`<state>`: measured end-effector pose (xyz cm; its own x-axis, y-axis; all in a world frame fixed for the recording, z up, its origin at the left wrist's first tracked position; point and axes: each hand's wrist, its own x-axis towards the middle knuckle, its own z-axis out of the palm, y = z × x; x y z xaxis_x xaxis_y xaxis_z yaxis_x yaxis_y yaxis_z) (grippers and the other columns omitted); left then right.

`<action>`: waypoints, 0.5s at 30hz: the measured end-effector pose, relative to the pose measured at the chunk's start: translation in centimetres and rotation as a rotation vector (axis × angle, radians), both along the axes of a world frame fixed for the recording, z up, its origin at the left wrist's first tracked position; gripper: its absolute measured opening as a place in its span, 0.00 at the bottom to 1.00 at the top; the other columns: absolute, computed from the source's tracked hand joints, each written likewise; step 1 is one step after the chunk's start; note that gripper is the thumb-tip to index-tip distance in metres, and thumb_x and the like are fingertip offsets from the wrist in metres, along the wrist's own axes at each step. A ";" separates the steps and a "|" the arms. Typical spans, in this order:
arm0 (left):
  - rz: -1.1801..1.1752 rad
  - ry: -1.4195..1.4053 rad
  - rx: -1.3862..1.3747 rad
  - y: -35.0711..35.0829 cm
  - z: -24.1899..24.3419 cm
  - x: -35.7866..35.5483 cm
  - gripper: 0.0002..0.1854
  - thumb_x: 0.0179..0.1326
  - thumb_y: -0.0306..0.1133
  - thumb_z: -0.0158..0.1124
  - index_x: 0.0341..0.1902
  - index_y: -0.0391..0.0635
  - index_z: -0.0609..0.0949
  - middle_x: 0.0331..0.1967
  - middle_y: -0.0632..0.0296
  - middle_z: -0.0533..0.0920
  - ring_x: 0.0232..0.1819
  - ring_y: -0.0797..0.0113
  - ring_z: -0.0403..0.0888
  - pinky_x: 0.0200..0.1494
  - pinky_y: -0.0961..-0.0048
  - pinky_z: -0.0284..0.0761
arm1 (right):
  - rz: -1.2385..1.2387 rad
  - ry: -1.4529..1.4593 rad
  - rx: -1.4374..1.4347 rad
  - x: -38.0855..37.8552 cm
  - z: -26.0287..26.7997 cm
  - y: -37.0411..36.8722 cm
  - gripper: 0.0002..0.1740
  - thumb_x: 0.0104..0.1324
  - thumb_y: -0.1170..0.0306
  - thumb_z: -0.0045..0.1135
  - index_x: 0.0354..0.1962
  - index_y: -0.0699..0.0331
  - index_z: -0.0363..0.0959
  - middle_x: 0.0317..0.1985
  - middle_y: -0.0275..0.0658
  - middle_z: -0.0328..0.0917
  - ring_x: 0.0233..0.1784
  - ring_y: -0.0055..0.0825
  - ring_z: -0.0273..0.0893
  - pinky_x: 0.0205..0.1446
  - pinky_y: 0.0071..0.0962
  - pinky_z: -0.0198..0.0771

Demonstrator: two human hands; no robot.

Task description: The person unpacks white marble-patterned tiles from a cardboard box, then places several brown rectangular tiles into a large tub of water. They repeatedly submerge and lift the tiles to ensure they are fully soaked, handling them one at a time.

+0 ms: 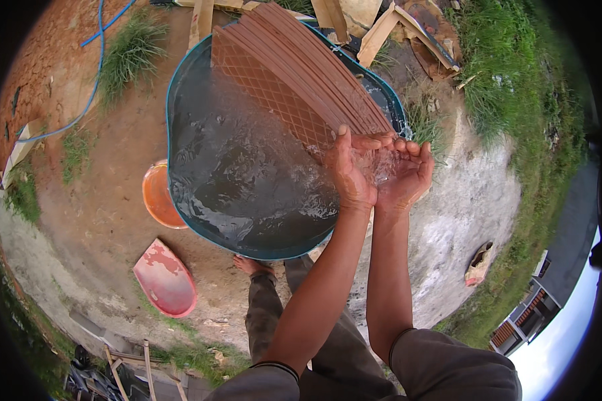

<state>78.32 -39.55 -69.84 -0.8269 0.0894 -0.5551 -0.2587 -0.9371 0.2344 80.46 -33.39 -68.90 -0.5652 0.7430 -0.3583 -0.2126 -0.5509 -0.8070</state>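
Cupped side by side with palms up, my left hand (350, 173) and my right hand (405, 178) hold a little clear water (381, 168) between them. Both are wet and over the right side of a blue-green plastic tub (168, 125). Cloudy water (241, 165) fills much of the tub. Several reddish-brown tiles (306, 65) stand on edge in it, packed in a slanting row. The nearest tile's gridded back (266, 97) faces the open water, its lower part submerged. My fingertips are close to the right end of the row; whether they touch it I cannot tell.
An orange bucket (161, 198) stands against the tub's left side. A worn red scoop-shaped container (168, 280) lies on the ground nearby. Torn cardboard (381, 35) lies behind the tub, and a blue hose (98, 85) runs at left. My bare foot (251, 264) is beside the tub.
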 end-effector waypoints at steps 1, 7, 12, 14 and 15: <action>-0.043 -0.025 0.024 0.6 -0.1 -0.2 0.29 0.74 0.49 0.52 0.22 0.38 0.80 0.29 0.43 0.86 0.41 0.50 0.86 0.50 0.58 0.79 | -0.073 -0.101 0.050 -0.2 -0.1 0.8 0.25 0.76 0.56 0.46 0.25 0.63 0.77 0.28 0.44 0.80 0.34 0.36 0.79 0.42 0.35 0.77; -0.052 0.016 0.019 1.5 -0.5 -0.1 0.30 0.72 0.50 0.53 0.20 0.39 0.80 0.29 0.42 0.86 0.41 0.50 0.85 0.54 0.56 0.77 | 0.031 0.114 -0.121 0.3 -0.1 1.9 0.26 0.76 0.54 0.46 0.25 0.64 0.75 0.26 0.44 0.80 0.33 0.36 0.78 0.42 0.37 0.77; 0.000 0.057 -0.013 -0.7 -0.7 0.6 0.28 0.73 0.52 0.50 0.30 0.38 0.83 0.40 0.44 0.87 0.49 0.51 0.83 0.61 0.56 0.72 | 0.153 0.092 0.025 0.6 0.2 -0.6 0.26 0.76 0.52 0.44 0.34 0.67 0.78 0.36 0.46 0.82 0.42 0.38 0.80 0.50 0.37 0.75; 0.080 0.035 -0.136 -2.0 -1.0 1.5 0.28 0.73 0.53 0.49 0.39 0.37 0.84 0.48 0.45 0.86 0.55 0.52 0.81 0.64 0.57 0.69 | 0.228 0.009 0.264 1.0 -0.4 -2.6 0.28 0.76 0.50 0.43 0.41 0.68 0.78 0.45 0.47 0.81 0.48 0.37 0.79 0.54 0.36 0.73; 0.029 0.076 -0.246 -3.4 -1.4 2.3 0.28 0.74 0.54 0.46 0.55 0.40 0.81 0.60 0.50 0.81 0.63 0.55 0.76 0.69 0.60 0.64 | 0.288 -0.059 0.468 1.6 -1.0 -3.7 0.29 0.77 0.49 0.41 0.45 0.69 0.77 0.49 0.48 0.80 0.52 0.37 0.79 0.56 0.36 0.73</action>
